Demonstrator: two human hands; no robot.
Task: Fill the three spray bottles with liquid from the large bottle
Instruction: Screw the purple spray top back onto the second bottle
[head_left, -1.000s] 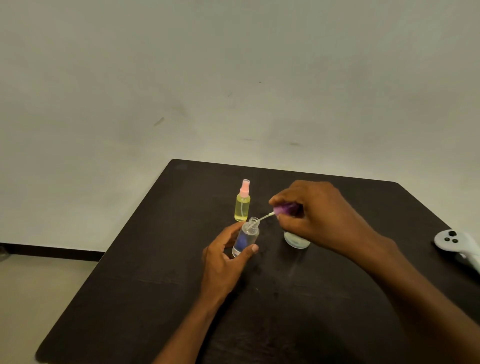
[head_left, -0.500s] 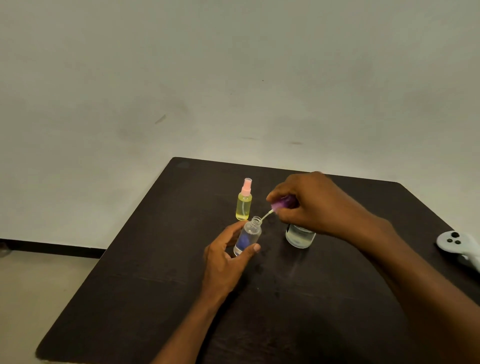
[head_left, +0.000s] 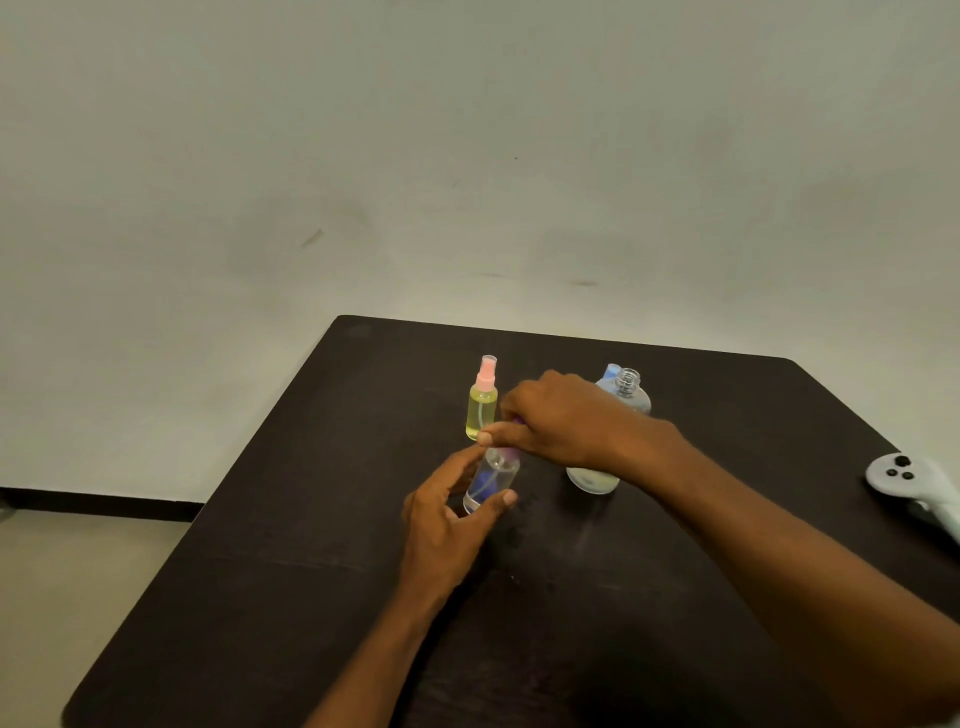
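Observation:
A small clear spray bottle (head_left: 491, 480) with a blue tint stands on the dark table (head_left: 332, 545); my left hand (head_left: 447, 514) grips its body between thumb and fingers. My right hand (head_left: 550, 418) pinches the purple spray cap (head_left: 511, 451) and holds it down on that bottle's neck, the tube inside the bottle. A yellow spray bottle (head_left: 482, 405) with a pink cap stands just behind. The large clear bottle (head_left: 621, 410) stands uncapped behind my right wrist, partly hidden. A blue object shows behind the large bottle's neck.
A white hand controller (head_left: 914, 486) lies at the table's right edge. The table's far edge runs close to a plain wall; its left edge drops to the floor.
My right hand has lowered the purple cap, sliding its tube into the clear bottle until the cap sits on the neck. The large bottle's top has come into view.

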